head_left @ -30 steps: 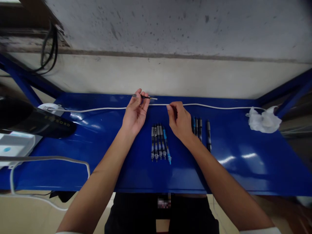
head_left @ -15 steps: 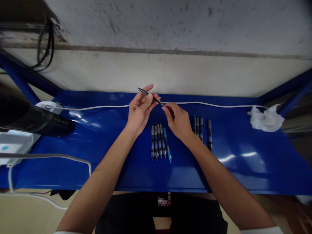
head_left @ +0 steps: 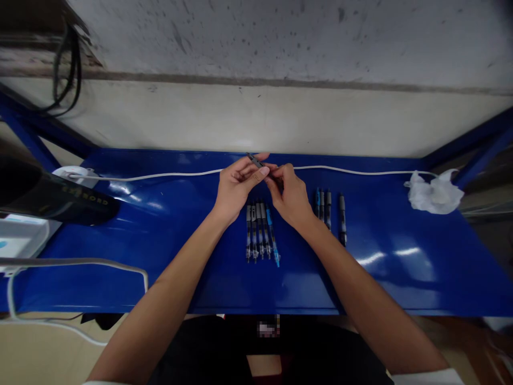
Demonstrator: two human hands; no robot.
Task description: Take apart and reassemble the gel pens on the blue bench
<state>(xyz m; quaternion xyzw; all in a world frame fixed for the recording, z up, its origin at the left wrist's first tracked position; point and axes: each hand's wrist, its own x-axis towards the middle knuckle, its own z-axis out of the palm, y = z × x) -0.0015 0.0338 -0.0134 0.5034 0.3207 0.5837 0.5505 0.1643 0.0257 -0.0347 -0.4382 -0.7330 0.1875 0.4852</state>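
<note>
A dark grey pen is held above the blue table between my two hands. My left hand is closed on its upper part, thumb on top and index finger stretched out. The fingertips of my right hand pinch the pen's other end, which they mostly hide. Below the hands lies a row of several pens with grey tops, and a light-blue pen slants at the row's right end. Right of my right hand are a few more pens, partly covered by it, and one separate dark pen.
A white cable runs along the back of the blue table. At the left stand a large black cylinder and a white power strip. A crumpled white plastic bag sits at the right. The wall rises behind.
My hands have come closer together, and the left has moved right along with the pen. The thin part that showed between my hands is now hidden. The view has shifted slightly.
</note>
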